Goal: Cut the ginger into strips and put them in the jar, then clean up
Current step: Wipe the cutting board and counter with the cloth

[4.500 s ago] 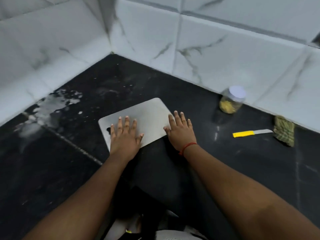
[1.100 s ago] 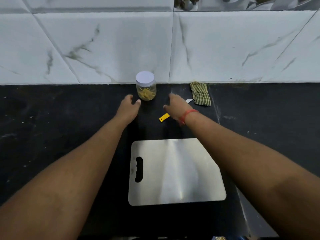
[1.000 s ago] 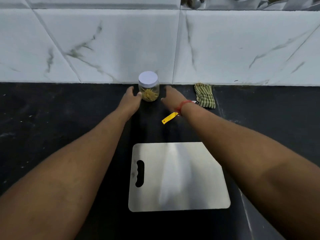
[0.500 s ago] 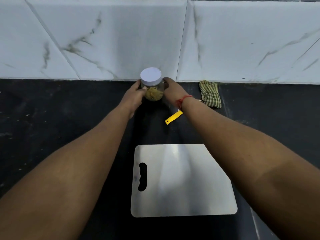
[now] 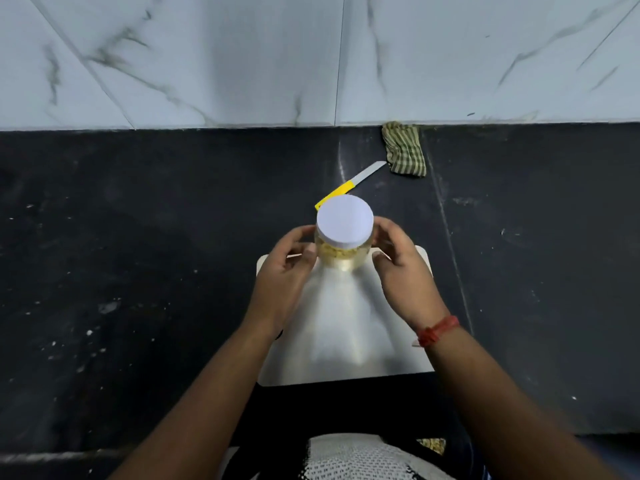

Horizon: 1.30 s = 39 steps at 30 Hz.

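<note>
Jar: round clear plastic jar (image 5: 341, 259) with flat white lid (image 5: 345, 220), yellow ginger strips inside, held over the steel cutting board (image 5: 346, 327).
Grip: left hand (image 5: 282, 275) and right hand (image 5: 403, 271) curl around the jar's sides.
Knife: yellow-handled knife (image 5: 349, 187) just behind the jar.
Cloth: crumpled striped cloth (image 5: 403, 148) behind the jar, at the worktop's (image 5: 138, 254) wall edge.

1. One jar (image 5: 341, 252) with one white lid (image 5: 345, 220).
2. One knife (image 5: 349, 186).
3. One cloth (image 5: 404, 149).
4. One metal board (image 5: 346, 323).
5. Two hands: left hand (image 5: 282, 271) and right hand (image 5: 403, 271).
6. One red wrist band (image 5: 437, 331).
</note>
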Available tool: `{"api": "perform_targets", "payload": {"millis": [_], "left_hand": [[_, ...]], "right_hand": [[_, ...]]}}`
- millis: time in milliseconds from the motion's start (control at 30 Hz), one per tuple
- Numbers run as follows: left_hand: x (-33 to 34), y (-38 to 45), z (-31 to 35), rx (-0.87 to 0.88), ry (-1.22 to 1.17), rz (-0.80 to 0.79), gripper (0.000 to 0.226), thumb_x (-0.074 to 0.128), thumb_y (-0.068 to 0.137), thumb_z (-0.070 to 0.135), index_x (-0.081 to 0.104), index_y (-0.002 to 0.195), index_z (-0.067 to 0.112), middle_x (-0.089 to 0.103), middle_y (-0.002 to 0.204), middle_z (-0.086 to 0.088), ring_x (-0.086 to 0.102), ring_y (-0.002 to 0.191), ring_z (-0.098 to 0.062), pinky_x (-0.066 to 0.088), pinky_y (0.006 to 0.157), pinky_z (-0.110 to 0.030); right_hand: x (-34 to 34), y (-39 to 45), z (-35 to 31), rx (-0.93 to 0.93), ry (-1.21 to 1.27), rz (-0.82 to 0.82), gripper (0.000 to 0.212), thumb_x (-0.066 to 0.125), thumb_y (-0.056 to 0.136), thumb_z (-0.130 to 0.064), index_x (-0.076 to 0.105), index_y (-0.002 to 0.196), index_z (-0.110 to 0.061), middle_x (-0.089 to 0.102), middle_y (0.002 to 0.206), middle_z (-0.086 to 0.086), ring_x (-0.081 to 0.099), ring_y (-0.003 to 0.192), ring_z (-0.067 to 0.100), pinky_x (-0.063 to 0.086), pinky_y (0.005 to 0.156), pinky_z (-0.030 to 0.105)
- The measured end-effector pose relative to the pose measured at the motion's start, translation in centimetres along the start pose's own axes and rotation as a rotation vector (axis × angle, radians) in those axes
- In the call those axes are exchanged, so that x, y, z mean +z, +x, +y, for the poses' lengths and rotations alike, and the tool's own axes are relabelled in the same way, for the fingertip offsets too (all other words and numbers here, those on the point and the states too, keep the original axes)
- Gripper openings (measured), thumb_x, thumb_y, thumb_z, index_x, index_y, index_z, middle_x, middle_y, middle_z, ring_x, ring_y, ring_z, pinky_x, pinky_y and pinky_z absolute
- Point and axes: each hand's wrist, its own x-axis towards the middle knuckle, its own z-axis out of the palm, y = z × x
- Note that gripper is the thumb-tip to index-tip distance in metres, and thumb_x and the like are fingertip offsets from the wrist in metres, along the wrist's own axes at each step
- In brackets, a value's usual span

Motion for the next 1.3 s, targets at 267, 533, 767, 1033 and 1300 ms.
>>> {"api": "perform_targets", "payload": {"millis": [267,533,767,1033,1300], "left_hand": [[0.5,-2.1,-0.9,-0.073,0.063,0.002,0.021,0.058,0.098,0.040,0.066,0.115,0.049,0.070,0.106,0.019,0.069,0.108,-0.010,0.053,0.104,-0.044],[0.9,-2.2,-1.3,-0.061,0.087,0.033,0.026,0.059,0.103,0.024,0.065,0.121,0.042,0.064,0.122,0.016,0.066,0.107,-0.003,0.052,0.098,-0.028],[0.3,3.5,1.1,-0.010,0.173,0.152,0.032,0.055,0.103,0.014,0.060,0.133,0.022,0.063,0.122,0.008,0.061,0.110,-0.004,0.042,0.085,-0.003],[1.2,13.2,1.8,0.012,0.616,0.071,0.039,0.052,0.103,0.019,0.054,0.142,0.012,0.053,0.141,-0.010,0.053,0.128,-0.023,0.038,0.102,-0.025],[-1.0,12.7,-0.7,0.100,1.107,0.089,0.057,0.047,0.104,0.035,0.034,0.157,0.017,0.031,0.163,-0.010,0.021,0.153,-0.032,0.008,0.124,-0.059]], "right_hand": [[-0.3,-2.3,2.2,0.038,0.037,-0.044,0.055,0.045,0.089,0.010,0.053,0.130,-0.025,0.058,0.127,-0.007,0.053,0.122,0.002,0.041,0.106,0.026],[-0.3,-2.2,3.2,0.086,0.073,0.008,0.053,0.041,0.089,0.012,0.055,0.127,-0.022,0.060,0.123,-0.013,0.054,0.121,0.003,0.043,0.107,0.031],[-1.3,6.0,2.3,-0.014,-0.196,0.066,0.040,0.045,0.093,-0.003,0.058,0.127,-0.021,0.061,0.110,0.004,0.057,0.102,0.016,0.046,0.098,0.036],[1.2,17.8,-0.5,-0.109,-0.993,-0.560,0.044,0.048,0.098,-0.024,0.047,0.142,-0.026,0.053,0.131,0.017,0.055,0.117,0.034,0.044,0.097,0.036],[0.1,17.5,0.8,-0.158,-1.119,-0.426,0.030,0.049,0.097,-0.031,0.054,0.119,-0.011,0.051,0.119,0.024,0.058,0.101,0.040,0.045,0.082,0.037]]}}
